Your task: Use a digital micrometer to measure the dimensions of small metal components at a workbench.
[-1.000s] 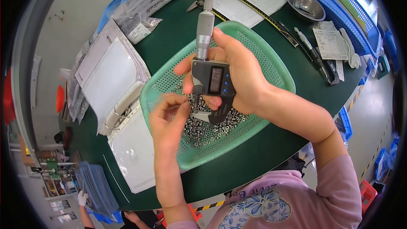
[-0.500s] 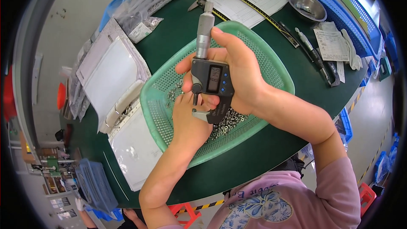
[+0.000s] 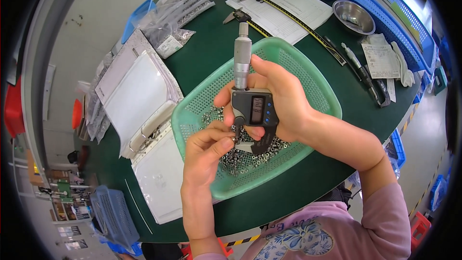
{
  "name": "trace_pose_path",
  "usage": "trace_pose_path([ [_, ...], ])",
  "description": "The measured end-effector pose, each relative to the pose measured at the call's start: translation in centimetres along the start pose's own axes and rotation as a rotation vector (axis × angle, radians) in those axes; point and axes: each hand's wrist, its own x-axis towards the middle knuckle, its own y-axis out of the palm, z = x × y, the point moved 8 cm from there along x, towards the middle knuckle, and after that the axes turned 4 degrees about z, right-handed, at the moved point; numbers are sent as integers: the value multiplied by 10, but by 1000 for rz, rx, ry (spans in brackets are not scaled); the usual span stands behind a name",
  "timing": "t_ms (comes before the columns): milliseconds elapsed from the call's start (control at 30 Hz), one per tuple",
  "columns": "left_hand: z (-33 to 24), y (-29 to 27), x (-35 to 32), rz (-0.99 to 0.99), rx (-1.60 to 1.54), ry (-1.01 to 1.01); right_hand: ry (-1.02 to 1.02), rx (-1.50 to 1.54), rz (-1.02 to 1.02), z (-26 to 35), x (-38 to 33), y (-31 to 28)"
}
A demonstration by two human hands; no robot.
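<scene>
A digital micrometer (image 3: 250, 108), with a silver thimble, a grey body, a small screen and blue buttons, stands upright over the basket. My right hand (image 3: 286, 98) is wrapped round its frame from the right, thumb up beside the thimble. At the micrometer's measuring gap, thumb and fingers of my left hand (image 3: 204, 151) pinch a small metal part, mostly hidden by the fingertips. Beneath both hands sits a green perforated plastic basket (image 3: 327, 89). Many small metal nuts (image 3: 245, 161) are heaped in it.
On the left lies an open ring binder (image 3: 139, 96) beside bagged parts (image 3: 180, 12). Calipers (image 3: 298, 21) rest on papers (image 3: 315, 17) at the back. A metal bowl (image 3: 353, 17), another micrometer (image 3: 361, 70), a white glove (image 3: 402, 62) and a blue basket (image 3: 409, 29) stand right.
My left hand has turned, its thumb and fingers now pinching at the measuring gap. The micrometer sits slightly lower and more upright in the view. The whole scene has shifted a little right and down.
</scene>
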Motion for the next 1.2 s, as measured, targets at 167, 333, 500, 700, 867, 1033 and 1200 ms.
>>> trace_pose_path([
  [167, -2, 1, -2, 14, 4, 12, 35, 5, 27, -3, 1, 3],
  [333, -2, 4, -1, 28, 19, -17, 64, -9, 24, -3, 0, 3],
  [500, 1, 3, -1, 34, 13, -30, 67, -41, 5, -5, -1, 1],
  [700, 1, 3, -2, 28, 15, -32, 80, -33, 17, -7, -1, 3],
  [867, 2, 2, -2, 46, 15, -38, 86, -29, 13, -8, 1, 4],
  [1033, 2, 3, -2, 41, 23, -53, 72, -52, -8, -7, 0, 4],
  [1200, 1, 13, 1, 66, 26, -43, 71, -38, 8, -5, -3, 0],
])
